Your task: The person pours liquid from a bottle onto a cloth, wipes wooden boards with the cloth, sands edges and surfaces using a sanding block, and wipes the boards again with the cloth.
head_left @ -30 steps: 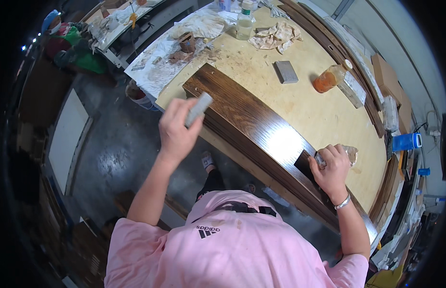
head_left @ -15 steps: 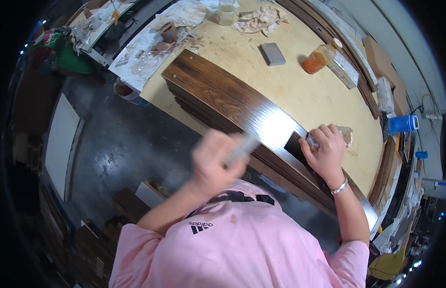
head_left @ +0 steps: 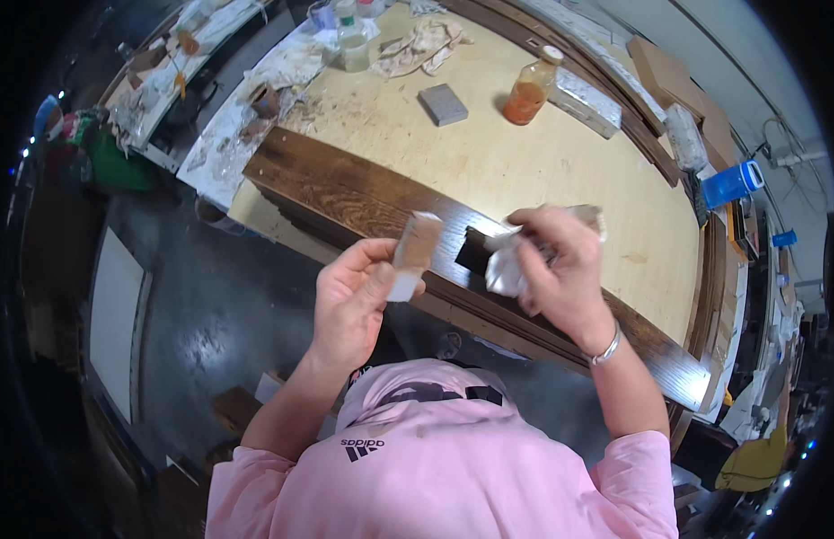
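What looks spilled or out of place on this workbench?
Brown residue smears the crumpled white sheet at the far left of the workbench, with brown specks beside it. It looks like spillage, though it may be ordinary work mess.

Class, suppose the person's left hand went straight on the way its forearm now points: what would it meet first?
Leading with the rectangular block it grips, the left hand would probably meet the dark wood-grain board, though its height is unclear and it might pass above.
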The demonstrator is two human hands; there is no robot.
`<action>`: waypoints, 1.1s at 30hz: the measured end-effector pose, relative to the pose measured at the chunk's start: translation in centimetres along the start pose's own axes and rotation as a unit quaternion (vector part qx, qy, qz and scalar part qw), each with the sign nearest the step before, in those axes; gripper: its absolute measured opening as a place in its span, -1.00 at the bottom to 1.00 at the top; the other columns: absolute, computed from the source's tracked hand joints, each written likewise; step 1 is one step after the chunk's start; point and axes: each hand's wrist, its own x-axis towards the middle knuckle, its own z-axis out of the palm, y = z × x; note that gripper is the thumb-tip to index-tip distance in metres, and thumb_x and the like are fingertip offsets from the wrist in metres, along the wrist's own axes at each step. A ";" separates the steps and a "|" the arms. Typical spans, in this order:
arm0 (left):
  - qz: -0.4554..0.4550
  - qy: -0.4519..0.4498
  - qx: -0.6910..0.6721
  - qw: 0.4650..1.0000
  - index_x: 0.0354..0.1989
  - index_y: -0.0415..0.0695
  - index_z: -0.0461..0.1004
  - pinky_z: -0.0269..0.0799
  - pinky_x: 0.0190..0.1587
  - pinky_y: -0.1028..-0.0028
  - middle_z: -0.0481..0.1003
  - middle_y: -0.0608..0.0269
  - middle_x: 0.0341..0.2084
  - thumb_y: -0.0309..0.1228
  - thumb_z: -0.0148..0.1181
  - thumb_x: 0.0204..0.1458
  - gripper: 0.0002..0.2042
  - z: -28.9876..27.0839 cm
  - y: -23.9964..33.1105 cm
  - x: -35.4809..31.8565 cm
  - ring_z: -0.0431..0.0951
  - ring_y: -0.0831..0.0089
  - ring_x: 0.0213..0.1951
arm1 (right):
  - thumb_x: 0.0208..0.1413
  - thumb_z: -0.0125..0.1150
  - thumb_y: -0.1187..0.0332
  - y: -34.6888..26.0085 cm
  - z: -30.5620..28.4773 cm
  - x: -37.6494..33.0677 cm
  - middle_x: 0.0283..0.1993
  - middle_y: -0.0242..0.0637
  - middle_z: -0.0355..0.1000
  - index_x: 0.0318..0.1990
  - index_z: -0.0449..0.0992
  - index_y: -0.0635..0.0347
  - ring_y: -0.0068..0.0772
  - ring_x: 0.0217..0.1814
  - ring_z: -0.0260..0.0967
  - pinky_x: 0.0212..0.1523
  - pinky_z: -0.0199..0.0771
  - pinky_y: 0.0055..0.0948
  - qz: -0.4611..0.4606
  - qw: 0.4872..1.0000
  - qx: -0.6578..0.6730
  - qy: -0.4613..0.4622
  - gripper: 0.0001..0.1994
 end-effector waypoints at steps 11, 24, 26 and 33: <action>-0.145 -0.118 -0.007 0.982 0.17 -0.29 0.37 0.51 0.06 0.43 0.57 0.13 -0.10 -0.19 0.09 0.33 -0.58 4.1 0.5 1.5 0.58 0.47 -0.05 | 0.03 0.35 0.41 -4.9 1.5 -3.0 -0.19 -0.40 0.44 0.08 0.55 0.31 -0.56 -0.14 0.38 -0.05 0.39 -0.51 0.203 0.880 0.428 -0.040 -0.58; 0.155 -0.072 0.365 0.915 0.09 -0.33 0.47 0.48 0.10 0.36 0.52 0.04 -0.01 -0.52 0.16 0.03 -0.60 -1.7 7.9 5.9 0.56 0.36 -0.02 | 0.00 0.31 0.55 -6.6 2.7 -5.5 -0.15 -0.33 0.50 -0.05 0.53 0.29 -0.53 -0.20 0.46 -0.18 0.48 -0.49 0.151 0.910 0.086 0.376 -0.70; 0.114 -0.067 0.386 0.913 0.09 -0.30 0.46 0.51 0.06 0.41 0.55 0.09 -0.08 -0.57 0.10 0.07 -0.64 -0.2 10.8 8.7 0.58 0.37 -0.06 | -0.13 0.38 0.51 -7.7 4.8 -5.8 -0.35 -0.19 0.34 -0.12 0.56 0.28 -0.29 -0.39 0.39 -0.31 0.43 -0.35 0.167 0.921 -0.035 0.350 -0.67; 0.091 -0.225 0.725 0.645 -0.10 -0.23 0.54 0.44 -0.23 0.19 0.53 -0.10 -0.41 -0.38 0.06 0.16 -0.75 -4.2 3.7 19.1 0.56 0.02 -0.37 | -0.15 0.34 0.49 -7.9 12.1 -6.3 -0.32 -0.18 0.30 -0.16 0.51 0.22 -0.11 -0.26 0.39 -0.31 0.45 -0.20 0.135 0.937 -0.177 0.270 -0.68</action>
